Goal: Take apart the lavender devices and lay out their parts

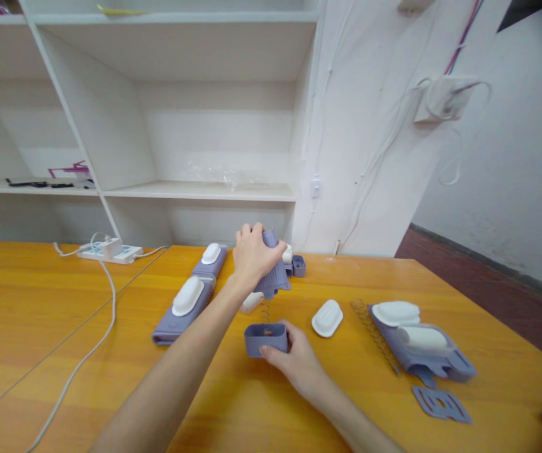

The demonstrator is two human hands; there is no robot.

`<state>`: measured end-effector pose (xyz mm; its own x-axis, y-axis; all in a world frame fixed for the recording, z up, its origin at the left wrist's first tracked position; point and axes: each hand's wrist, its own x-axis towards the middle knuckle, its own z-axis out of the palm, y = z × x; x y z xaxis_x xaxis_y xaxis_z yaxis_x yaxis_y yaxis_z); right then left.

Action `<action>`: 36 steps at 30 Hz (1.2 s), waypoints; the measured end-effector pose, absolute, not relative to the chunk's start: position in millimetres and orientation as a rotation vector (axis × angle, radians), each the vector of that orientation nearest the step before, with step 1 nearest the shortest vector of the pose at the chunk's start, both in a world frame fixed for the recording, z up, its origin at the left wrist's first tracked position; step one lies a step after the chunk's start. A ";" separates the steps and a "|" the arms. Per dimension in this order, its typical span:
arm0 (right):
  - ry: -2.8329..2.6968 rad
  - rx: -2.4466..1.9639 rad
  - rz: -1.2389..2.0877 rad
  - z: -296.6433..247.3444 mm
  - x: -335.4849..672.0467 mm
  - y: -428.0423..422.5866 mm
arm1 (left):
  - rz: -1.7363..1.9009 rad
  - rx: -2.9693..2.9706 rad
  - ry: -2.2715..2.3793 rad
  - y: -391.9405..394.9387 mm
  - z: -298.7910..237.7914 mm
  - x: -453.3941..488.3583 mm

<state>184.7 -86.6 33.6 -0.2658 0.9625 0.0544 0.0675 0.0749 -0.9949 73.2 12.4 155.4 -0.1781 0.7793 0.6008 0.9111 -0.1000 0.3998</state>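
Note:
My left hand [253,257] is closed around a grey-purple ribbed plastic part [274,280], held tilted above the table. Lower down, my right hand [301,362] pinches a small grey-purple oval box [265,341] whose open top faces up. A thin coil spring [265,311] shows between the two plastic parts; I cannot tell what its upper end touches. Behind my left wrist is a white rounded piece [252,302], partly hidden. On the table right of the box lies a white oval cap [327,318].
Assembled grey-purple pieces with white ovals [188,297] lie left. At right are a long spring [375,335], a grey-purple body with a white roller [422,338] and a slotted plate [442,404]. A power strip [111,251] and cable [110,314] occupy the left; shelves [199,190] stand behind.

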 end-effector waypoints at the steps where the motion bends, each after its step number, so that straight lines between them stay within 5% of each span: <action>1: -1.506 -1.105 1.290 32.9 184.1 -86.9 | -1.151 -1.880 -1.993 12.1 155.5 71.0; 15: -1.295 -1.409 0.849 29.1 211.6 -76.0 | -1.685 -1.139 -1.980 36.6 178.9 -2.6; 25: -1.100 -1.339 0.626 26.6 229.7 -57.8 | -0.765 -2.440 -1.824 -15.8 122.4 52.5; 36: -1.109 -1.295 0.661 20.7 231.5 -55.0 | -0.414 -2.621 -1.809 -14.2 61.4 91.1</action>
